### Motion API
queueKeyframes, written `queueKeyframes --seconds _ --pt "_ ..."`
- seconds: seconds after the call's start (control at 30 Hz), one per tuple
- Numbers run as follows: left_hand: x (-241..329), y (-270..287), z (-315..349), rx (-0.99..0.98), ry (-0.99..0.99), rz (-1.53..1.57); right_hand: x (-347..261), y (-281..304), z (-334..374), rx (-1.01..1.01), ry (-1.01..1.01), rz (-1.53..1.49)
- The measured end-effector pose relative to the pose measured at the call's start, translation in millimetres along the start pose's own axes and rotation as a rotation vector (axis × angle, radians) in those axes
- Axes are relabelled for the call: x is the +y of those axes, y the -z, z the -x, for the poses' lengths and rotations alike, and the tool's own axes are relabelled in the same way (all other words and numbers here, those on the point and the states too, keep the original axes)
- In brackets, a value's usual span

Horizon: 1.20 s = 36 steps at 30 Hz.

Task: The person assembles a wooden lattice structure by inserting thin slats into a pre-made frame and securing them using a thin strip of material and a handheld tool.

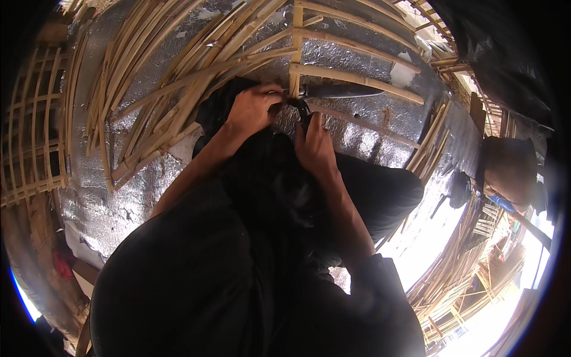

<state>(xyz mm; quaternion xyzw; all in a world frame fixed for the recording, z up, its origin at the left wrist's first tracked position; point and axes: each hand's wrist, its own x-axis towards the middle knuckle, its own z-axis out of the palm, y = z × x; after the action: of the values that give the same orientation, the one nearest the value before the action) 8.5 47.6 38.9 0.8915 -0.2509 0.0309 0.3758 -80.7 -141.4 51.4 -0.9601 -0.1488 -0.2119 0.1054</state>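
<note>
My right hand [315,144] is wrapped around a black, curved tool [302,111]; its exact kind does not show. Just left of it, my left hand [256,110] is closed, fingers curled in, and what they hold is hidden. Both hands are close together at the near end of an upright bamboo strip [295,44]. Several bamboo crosspieces [357,78] run off it to the right, like a frame. A knife [342,91] with a dark blade lies beyond my right hand, its blade pointing right.
Loose bamboo strips [143,65] are heaped at the left on a silvery foil sheet [113,220]. A bamboo lattice [35,119] stands at the far left. More strips [449,285] lie at the lower right. My dark-clothed legs [380,187] are folded below my hands.
</note>
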Motion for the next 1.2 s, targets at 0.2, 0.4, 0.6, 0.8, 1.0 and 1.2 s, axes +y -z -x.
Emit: queueKeyframes --seconds 0.2,0.4,0.6,0.8,1.0,1.2 --pt "-6 3 -3 0.011 -0.013 -0.002 -9 29 -29 -0.389 -0.501 -0.448" --pt "-2 -8 6 0.049 -0.024 0.014 -9 21 -9 -0.474 -0.465 -0.374" --pt "-5 -1 0 0.085 -0.048 0.032 -6 16 -12 -0.321 -0.467 -0.371" --pt "-4 -9 -36 0.045 0.426 0.181 11 13 -10 -0.541 -0.517 -0.555" --pt "-31 -28 -72 -0.230 0.368 0.431 21 -3 8 -0.307 -0.286 -0.515" --pt "-20 -18 -71 -0.200 0.407 0.770 16 10 21 -0.087 -0.359 -0.499"
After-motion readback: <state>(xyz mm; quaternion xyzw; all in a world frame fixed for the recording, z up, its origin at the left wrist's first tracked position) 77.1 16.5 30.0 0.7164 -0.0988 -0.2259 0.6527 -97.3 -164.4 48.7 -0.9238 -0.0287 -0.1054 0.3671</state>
